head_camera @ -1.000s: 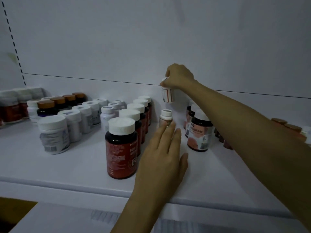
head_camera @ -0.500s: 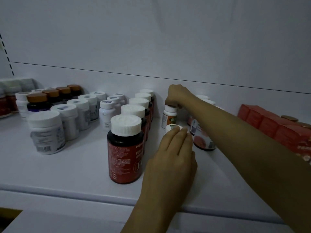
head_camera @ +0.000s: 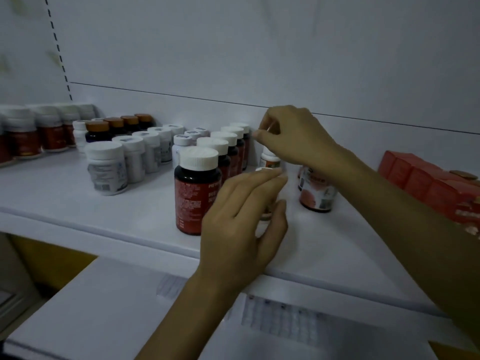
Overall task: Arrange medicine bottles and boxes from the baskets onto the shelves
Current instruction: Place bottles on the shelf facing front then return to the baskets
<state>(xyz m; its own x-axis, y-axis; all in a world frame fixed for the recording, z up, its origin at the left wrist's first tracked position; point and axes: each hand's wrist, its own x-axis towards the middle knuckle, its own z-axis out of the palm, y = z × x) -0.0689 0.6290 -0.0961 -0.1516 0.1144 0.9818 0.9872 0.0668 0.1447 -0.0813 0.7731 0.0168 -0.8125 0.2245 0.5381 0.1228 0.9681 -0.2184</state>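
Observation:
On the white shelf (head_camera: 135,216), my left hand (head_camera: 241,222) curls round a small white bottle (head_camera: 265,216); the fingers lie over its cap and the thumb is on its right side, so most of it is hidden. Behind it stands a second small white-capped bottle (head_camera: 270,159) with an orange label. My right hand (head_camera: 293,136) hovers just above that bottle's cap with loosely curled fingers and holds nothing. A tall dark bottle with a red label (head_camera: 194,201) stands right beside my left hand.
Rows of white-capped and brown-capped bottles (head_camera: 145,149) fill the shelf's left and back. A bottle with a pink label (head_camera: 317,193) stands under my right forearm. Red boxes (head_camera: 426,183) line the right side. A lower white shelf (head_camera: 104,307) juts out beneath.
My right hand set its bottle down behind the front one and lifted off its cap. My left hand went from flat fingers to curling round the front bottle.

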